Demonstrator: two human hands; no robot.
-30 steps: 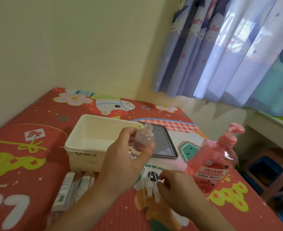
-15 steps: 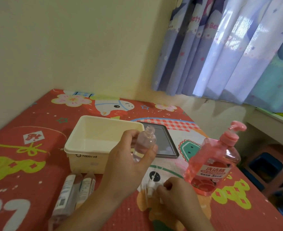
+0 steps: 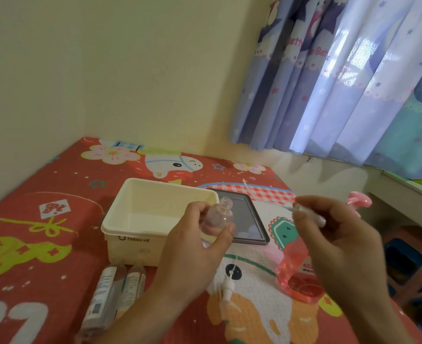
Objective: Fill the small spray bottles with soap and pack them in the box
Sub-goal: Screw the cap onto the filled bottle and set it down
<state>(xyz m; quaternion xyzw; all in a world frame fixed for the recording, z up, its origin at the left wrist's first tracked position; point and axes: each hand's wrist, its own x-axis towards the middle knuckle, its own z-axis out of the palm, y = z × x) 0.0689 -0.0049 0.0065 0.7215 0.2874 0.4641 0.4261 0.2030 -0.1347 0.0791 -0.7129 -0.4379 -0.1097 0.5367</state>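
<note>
Both hands holding bottle parts above the counter

The left hand (image 3: 192, 254) is gripping an uncapped small spray bottle (image 3: 218, 219) upright, at 3 o'clock of the cream box (image 3: 140, 240). The right hand (image 3: 339, 242) is pinching a spray pump head (image 3: 306, 213), partly hiding the pink soap bottle (image 3: 294, 266). Another pump head (image 3: 227, 289) is lying at 6 o'clock of the small bottle.

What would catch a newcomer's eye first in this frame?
Centre stage, the left hand grips an uncapped small spray bottle in front of the cream box. To its right, the right hand pinches a spray pump head, partly hiding the pink soap bottle on the bright red cartoon tablecloth.
</note>
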